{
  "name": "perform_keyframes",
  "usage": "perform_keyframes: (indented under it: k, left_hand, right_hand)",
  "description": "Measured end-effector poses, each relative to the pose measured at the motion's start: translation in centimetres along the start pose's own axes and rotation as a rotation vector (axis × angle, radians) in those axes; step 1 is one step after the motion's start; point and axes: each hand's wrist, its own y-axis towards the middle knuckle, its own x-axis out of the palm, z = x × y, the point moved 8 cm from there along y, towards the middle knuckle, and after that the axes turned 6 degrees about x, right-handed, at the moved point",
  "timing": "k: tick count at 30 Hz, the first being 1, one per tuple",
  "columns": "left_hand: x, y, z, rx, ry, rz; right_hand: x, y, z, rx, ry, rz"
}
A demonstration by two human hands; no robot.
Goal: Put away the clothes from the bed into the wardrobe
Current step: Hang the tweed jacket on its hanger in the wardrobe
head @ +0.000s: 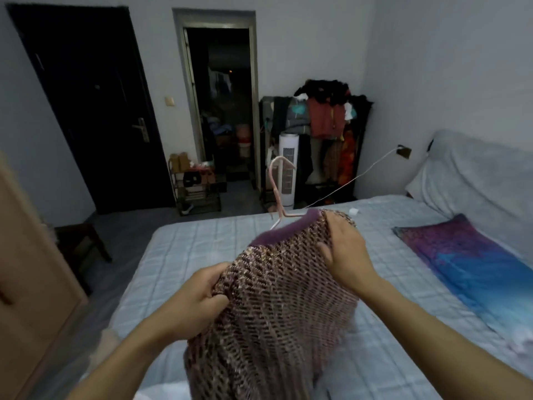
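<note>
A brown-and-pink knitted sweater (282,307) with a purple collar hangs on a pink hanger (277,192), held up above the bed (178,255). My left hand (199,298) grips the sweater's left shoulder, fingers curled into the knit. My right hand (346,255) lies over the right shoulder, thumb and fingers closed on the fabric. The hanger's hook sticks up past the collar. A tan wardrobe door (26,284) shows at the left edge.
A purple-blue cloth (467,264) lies on the bed at right, by a grey pillow (450,183). Beyond the bed stand a white tower fan (288,171), a loaded clothes rack (326,140), a shoe shelf (196,189) and a dark stool (83,243).
</note>
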Motion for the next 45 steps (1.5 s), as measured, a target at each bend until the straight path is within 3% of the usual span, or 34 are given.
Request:
perform_keyframes:
  k: [6,13,22,31,38,45]
  left_hand:
    - [0.1,-5.3,7.5,0.047,-0.091,-0.148]
    - [-1.0,-8.9,11.8,0.093,0.304,-0.250]
    - [-4.1,-15.0,16.0,0.325,0.536,0.220]
    - [-2.5,-20.3,22.5,0.472,0.460,0.242]
    - [-1.2,-24.7,25.8,0.392,0.447,0.415]
    - [2.1,-31.2,28.1,0.179,0.537,0.538]
  right_hand:
    - [-10.6,-6.0,0.6,0.027,0.084,0.169]
    - [-17.2,-14.4,-0.4,0.002,0.132,0.199]
    - [-22.6,-21.3,-6.1,-0.005,0.207,0.278]
    - [-25.8,-25.8,-16.4,-0.241,0.262,0.104]
    - [-27.7,-27.3,-21.0,-0.362,0.311,-0.012]
    - [-26.7,-31.0,-21.5,-0.421,0.226,-0.081]
